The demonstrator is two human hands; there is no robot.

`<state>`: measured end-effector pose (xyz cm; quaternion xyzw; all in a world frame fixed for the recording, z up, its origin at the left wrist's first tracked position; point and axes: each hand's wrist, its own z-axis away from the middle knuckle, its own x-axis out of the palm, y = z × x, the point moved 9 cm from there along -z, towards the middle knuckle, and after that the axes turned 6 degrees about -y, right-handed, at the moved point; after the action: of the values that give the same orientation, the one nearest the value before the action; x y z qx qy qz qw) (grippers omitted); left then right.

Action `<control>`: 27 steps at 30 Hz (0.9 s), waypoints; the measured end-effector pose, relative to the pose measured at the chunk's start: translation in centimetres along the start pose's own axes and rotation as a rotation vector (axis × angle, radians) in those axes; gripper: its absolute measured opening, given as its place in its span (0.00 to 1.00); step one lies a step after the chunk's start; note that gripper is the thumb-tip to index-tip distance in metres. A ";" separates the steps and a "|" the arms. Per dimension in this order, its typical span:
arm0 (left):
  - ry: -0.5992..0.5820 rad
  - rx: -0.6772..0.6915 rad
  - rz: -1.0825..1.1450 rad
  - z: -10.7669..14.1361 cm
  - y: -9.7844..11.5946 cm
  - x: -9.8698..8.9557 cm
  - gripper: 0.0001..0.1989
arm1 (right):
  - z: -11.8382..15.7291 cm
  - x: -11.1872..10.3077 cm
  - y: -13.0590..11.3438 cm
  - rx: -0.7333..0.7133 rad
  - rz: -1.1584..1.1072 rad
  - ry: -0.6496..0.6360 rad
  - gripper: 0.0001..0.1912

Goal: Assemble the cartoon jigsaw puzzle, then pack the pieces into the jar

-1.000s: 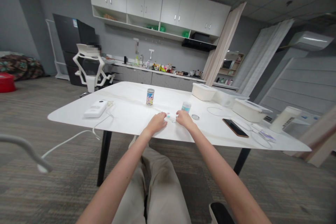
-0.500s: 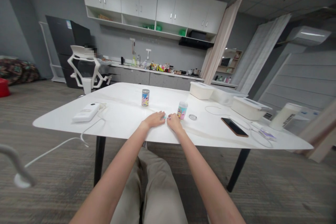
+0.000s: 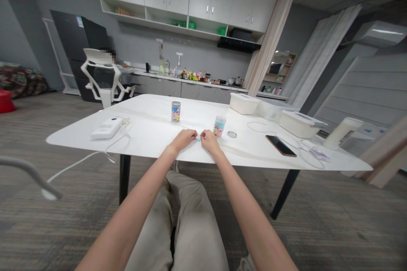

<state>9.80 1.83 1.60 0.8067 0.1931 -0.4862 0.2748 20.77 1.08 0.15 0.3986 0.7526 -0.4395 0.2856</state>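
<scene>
On the white table [image 3: 149, 123], my left hand [image 3: 185, 138] rests near the front edge with its fingers curled together. My right hand [image 3: 209, 140] is just to its right, fingers also bent together. Small teal pieces [image 3: 199, 139] lie on the table between the hands; whether the fingertips hold any is too small to tell. Directly behind my right hand stands an open clear jar with a colourful label [image 3: 219, 126]. Its round silver lid [image 3: 232, 134] lies flat to the right. A second printed jar with a silver lid on [image 3: 176, 111] stands upright farther back.
A white power box [image 3: 107, 128] with a cable is at the left. On the right are a phone [image 3: 281, 145], cables, lidded white bins [image 3: 244, 103] and a pale tumbler [image 3: 343, 133]. Someone's head shows above a white chair [image 3: 104, 77].
My left hand's fingers, flatter before, are now curled, and the small teal pieces between the hands show more clearly. The whole view has shifted slightly.
</scene>
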 end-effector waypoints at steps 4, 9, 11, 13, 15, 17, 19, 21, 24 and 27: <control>0.012 -0.014 0.005 0.2 -0.1 0.0 0.06 | 0.2 -0.9 -0.1 -0.016 -0.083 0.064 0.09; 0.016 -0.012 -0.022 0.2 -0.2 0.1 0.05 | 0.2 -3.3 -1.2 -0.079 -0.207 0.217 0.11; 0.019 -0.009 -0.025 0.2 -0.3 0.2 0.04 | -0.1 -5.3 -1.2 -0.077 -0.246 0.312 0.11; 0.024 -0.013 -0.024 0.1 -0.3 0.2 0.04 | -0.5 -8.0 -0.3 -0.007 -0.238 0.439 0.12; 0.030 -0.023 -0.020 0.1 -0.4 0.2 0.04 | -0.9 -10.7 1.2 0.087 -0.166 0.542 0.11; 0.032 -0.029 -0.019 0.1 -0.4 0.1 0.04 | -1.7 -12.4 2.5 0.141 -0.096 0.539 0.10; 0.031 -0.032 -0.023 0.1 -0.3 0.1 0.05 | -2.7 -13.2 3.8 0.174 -0.058 0.471 0.10; 0.031 -0.041 -0.027 0.2 -0.3 0.0 0.05 | -3.3 -13.3 4.4 0.164 -0.048 0.408 0.10; 0.046 -0.055 -0.044 0.2 -0.2 -0.2 0.06 | -3.0 -13.1 5.1 0.201 -0.104 0.454 0.15; 0.057 -0.054 -0.078 0.3 0.0 -0.5 0.07 | -1.6 -11.1 6.4 0.317 -0.239 0.502 0.32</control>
<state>9.38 1.61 1.88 0.8043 0.2455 -0.4680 0.2717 31.82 0.52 6.73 0.4429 0.7631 -0.4698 -0.0283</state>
